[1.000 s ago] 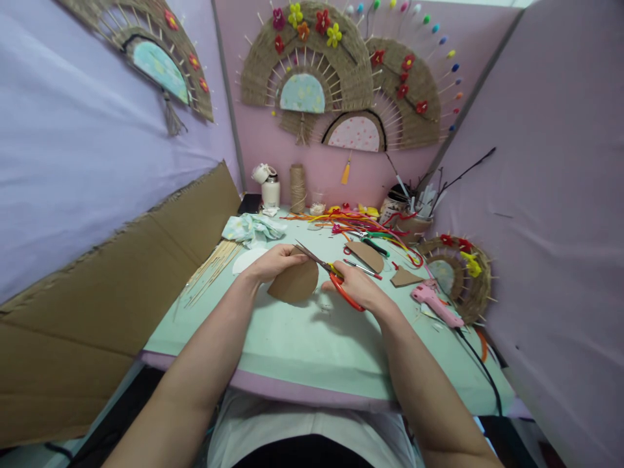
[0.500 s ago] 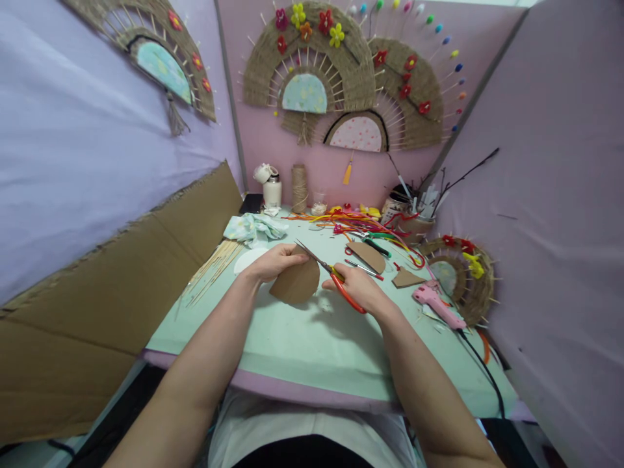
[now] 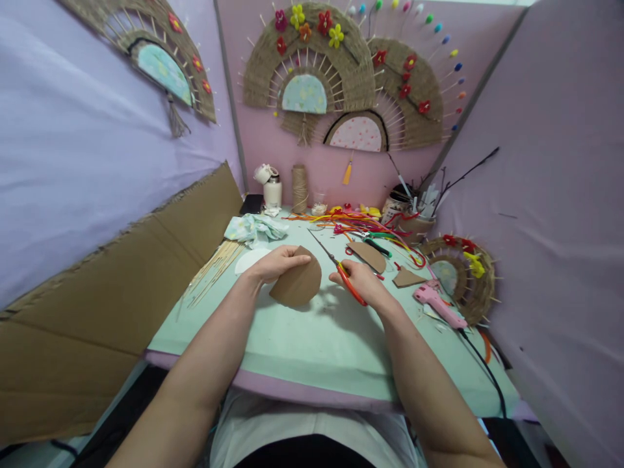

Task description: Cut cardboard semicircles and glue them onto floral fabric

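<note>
My left hand (image 3: 281, 262) grips a half-round piece of cardboard (image 3: 298, 286) by its straight edge, thumb on top. Just to its right, my right hand (image 3: 359, 279) is wrapped round the orange-red handles of a pair of scissors (image 3: 333, 260). The scissor blades are closed together, point up and left, and stand apart from the cardboard. A second cardboard half-round (image 3: 368, 256) lies on the table beyond my right hand, near a small cardboard offcut (image 3: 408, 277).
Thin wooden sticks (image 3: 214, 270) and a patterned cloth (image 3: 256, 227) lie at left. Green-handled pliers (image 3: 377, 247) and bright pipe cleaners (image 3: 336, 221) are behind. A pink glue gun (image 3: 439, 307) with its cord lies at right. A tall cardboard sheet (image 3: 121, 279) stands at left.
The scissors have moved right, away from the cardboard's edge, and their blades have closed. My left hand still holds the cardboard in nearly the same place.
</note>
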`<state>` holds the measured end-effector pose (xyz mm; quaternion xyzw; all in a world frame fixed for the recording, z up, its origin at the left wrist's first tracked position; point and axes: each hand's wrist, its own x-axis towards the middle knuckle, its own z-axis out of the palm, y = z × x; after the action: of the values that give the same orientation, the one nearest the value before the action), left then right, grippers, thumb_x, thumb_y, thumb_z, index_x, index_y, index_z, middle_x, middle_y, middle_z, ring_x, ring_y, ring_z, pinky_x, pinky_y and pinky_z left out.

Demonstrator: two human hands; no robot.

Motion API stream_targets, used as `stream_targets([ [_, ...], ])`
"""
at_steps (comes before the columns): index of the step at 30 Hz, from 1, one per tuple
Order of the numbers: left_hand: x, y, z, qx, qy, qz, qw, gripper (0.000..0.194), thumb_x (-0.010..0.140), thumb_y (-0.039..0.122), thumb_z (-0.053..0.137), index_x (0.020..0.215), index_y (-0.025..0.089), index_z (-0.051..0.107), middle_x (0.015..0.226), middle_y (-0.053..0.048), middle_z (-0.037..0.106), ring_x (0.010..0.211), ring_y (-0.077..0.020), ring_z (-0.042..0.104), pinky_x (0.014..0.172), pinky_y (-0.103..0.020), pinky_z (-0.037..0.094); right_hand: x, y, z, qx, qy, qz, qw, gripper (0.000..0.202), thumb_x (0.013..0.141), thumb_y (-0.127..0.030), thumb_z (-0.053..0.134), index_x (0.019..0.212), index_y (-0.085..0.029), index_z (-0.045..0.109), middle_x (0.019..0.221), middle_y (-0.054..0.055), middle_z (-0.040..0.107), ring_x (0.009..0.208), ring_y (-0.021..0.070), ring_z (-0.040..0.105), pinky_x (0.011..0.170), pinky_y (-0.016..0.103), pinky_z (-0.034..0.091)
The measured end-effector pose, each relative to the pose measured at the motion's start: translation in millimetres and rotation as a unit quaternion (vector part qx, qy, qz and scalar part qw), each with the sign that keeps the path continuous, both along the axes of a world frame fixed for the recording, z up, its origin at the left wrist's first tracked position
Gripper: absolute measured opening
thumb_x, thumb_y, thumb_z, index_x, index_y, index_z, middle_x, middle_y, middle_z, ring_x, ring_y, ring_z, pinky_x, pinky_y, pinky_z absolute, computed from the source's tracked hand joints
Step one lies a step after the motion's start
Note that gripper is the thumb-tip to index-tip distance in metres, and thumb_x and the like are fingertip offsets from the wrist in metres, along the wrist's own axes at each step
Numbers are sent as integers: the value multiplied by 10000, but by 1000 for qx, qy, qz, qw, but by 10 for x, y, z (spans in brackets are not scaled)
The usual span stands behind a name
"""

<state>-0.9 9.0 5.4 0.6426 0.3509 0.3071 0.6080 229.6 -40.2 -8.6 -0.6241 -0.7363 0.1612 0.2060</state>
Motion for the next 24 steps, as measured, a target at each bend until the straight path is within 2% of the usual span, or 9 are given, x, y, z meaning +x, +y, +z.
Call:
stream_targets([
  [4,-3,9,-7,-2,-1,-10,1000,339,722,488,706,806,160,691,814,-36,698,734,-174,601,680,-274,427,-13,-3,8,-10,30,-3,1000,367,776,-535,579,641,-210,472,594,-26,535,554,122,420,528,242,255],
  [7,12,1,-4,-12,-2,-9,1000,352,726,499,697,816,159,683,816,-35,693,743,-176,596,683,-276,419,-43,-12,27,-28,101,-16,994,382,768,-545,574,624,-206,473,585,-19,551,539,121,435,517,241,280],
  [10,46,-12,-10,-14,3,-14,1000,387,729,523,685,857,158,690,854,-46,701,783,-193,604,709,-292,426,-94,-21,41,-54,236,-21,970,339,751,-518,594,677,-202,497,632,-4,613,505,112,453,501,240,324],
  [13,88,-21,-31,13,11,-24,1000,427,746,547,658,927,164,701,954,-61,709,876,-221,611,767,-316,438,-157,-29,23,-54,347,-5,936,371,656,-488,698,712,-209,461,674,-5,638,471,93,436,475,237,344],
  [18,138,-30,-49,39,31,-37,998,512,766,565,630,1097,177,671,1130,-84,679,1021,-256,597,861,-351,445,-242,-3,-98,-51,416,27,908,403,609,-439,760,727,-213,448,587,-38,595,489,113,505,471,233,382],
  [21,125,6,-37,48,33,30,998,542,758,553,650,1168,199,635,1210,-89,642,1104,-258,568,901,-345,432,-245,58,-166,-26,453,-17,891,405,605,-419,764,728,-218,435,549,-45,586,474,120,531,469,236,404],
  [24,81,93,-42,17,-35,169,985,569,735,570,667,1165,201,608,1200,-111,637,1126,-250,572,915,-344,427,-204,134,-183,22,512,-88,854,416,597,-399,763,743,-221,416,565,-45,592,481,120,565,482,236,435],
])
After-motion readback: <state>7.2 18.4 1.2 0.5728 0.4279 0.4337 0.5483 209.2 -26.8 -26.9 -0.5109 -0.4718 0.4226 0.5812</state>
